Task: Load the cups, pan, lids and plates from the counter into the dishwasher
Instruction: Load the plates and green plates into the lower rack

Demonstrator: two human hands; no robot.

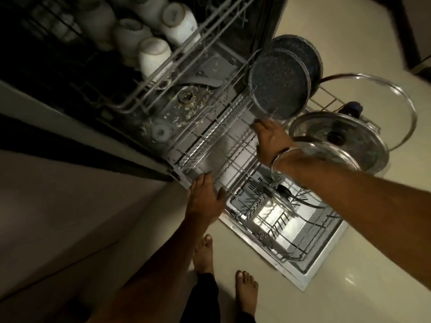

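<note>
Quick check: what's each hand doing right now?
Left hand: open, fingers straight, resting on the lower rack's front edge.
Right hand: at the bottom rim of the nearer dark plate; its grip cannot be told, fingers hidden.

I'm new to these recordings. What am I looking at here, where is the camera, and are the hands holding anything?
There is no machine: a person wears one camera on the head, looking down at an open dishwasher. The right hand reaches to the lower edge of a dark speckled plate standing in the lower rack; whether it grips is unclear. The left hand rests flat on the rack's front edge. Pale cups sit upside down in the upper rack; glass lids stand at the right.
</note>
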